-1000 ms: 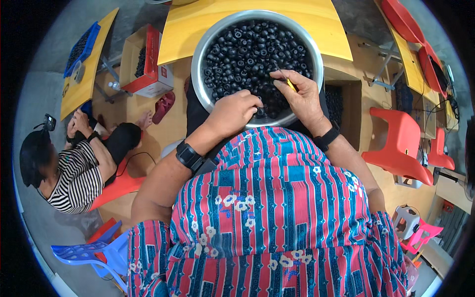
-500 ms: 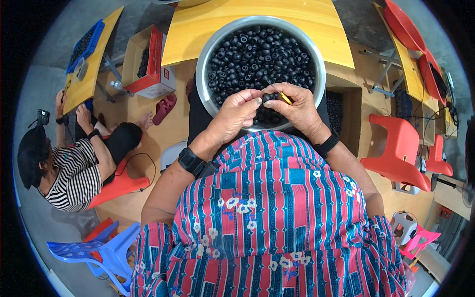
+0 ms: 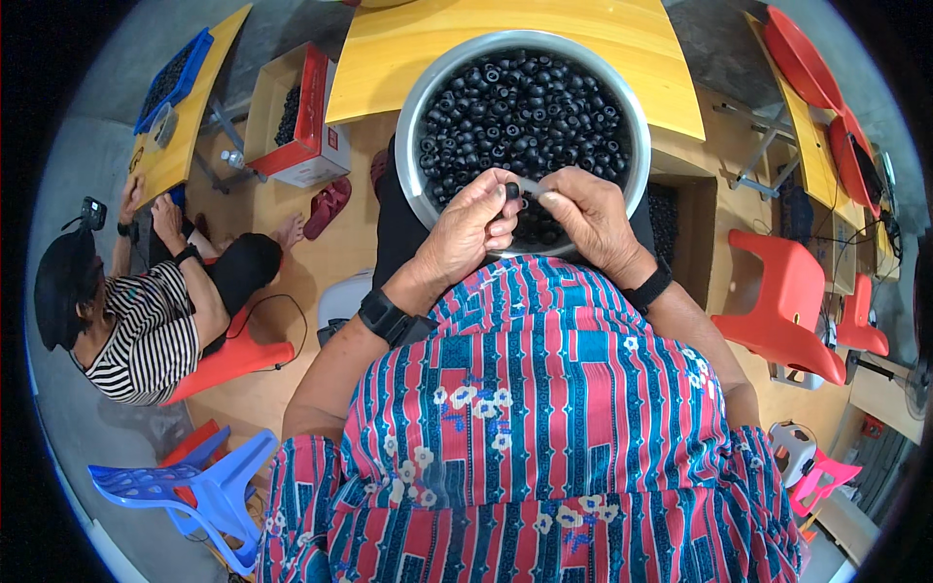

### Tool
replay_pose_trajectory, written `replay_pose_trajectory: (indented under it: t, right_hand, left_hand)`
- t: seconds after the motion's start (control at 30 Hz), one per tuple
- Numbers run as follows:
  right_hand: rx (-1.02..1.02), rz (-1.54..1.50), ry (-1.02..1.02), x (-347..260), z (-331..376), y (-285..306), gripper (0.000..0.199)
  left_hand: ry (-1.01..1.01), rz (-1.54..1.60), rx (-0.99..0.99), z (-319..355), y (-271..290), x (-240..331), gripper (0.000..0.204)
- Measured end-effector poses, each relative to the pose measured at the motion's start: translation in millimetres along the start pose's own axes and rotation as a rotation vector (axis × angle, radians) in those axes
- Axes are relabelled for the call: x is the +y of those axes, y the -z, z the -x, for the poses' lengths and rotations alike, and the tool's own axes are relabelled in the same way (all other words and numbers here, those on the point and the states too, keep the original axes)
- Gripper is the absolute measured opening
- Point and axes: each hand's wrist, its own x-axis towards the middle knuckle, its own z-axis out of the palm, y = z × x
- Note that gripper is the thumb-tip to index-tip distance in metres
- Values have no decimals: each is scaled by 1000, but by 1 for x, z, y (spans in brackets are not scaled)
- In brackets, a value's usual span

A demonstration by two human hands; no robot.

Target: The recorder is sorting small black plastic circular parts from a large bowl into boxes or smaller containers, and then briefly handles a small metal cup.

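Observation:
A wide metal basin (image 3: 409, 146) full of small black hollow rubber-like pieces (image 3: 525, 107) sits at my lap, by the table edge. Over its near side, my left hand (image 3: 465, 225) pinches one black piece (image 3: 512, 191) between thumb and fingertips. Close beside it, my right hand (image 3: 595, 219) is closed, thumb against the bent index finger. A small pale, blurred thing (image 3: 531, 186) shows between the right fingertips and the black piece. What it is, I cannot tell. No yellow-handled tool shows in the right hand now; the fingers may hide it.
Ahead stands a yellow table (image 3: 505, 21). Cardboard boxes with black pieces stand left (image 3: 282, 126) and right (image 3: 692, 219) of the basin. Red stools (image 3: 773, 291) are at right, a blue chair (image 3: 209, 491) at lower left. Another person (image 3: 146, 330) sits at left by a second table.
The yellow-handled tool seen in my right hand has gone from sight. My hands have drawn slightly apart, and the black piece now sits at my left fingertips.

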Motion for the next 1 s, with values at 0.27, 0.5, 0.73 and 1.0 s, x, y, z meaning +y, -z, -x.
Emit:
replay_pose_trajectory:
  t: [0.27,0.5,0.73,1.0]
  right_hand:
    - [-100,175,112,-6,-2,1,16]
    - [-90,211,117,-5,-2,1,16]
    - [-64,203,83,-7,-2,0,21]
    - [-61,237,86,3,-4,0,14]
  left_hand:
    - [-32,-136,37,-1,-6,2,16]
    - [-27,-129,36,-1,-6,2,18]
    - [-32,-125,34,0,-7,2,18]
    - [12,-127,-70,-2,1,2,24]
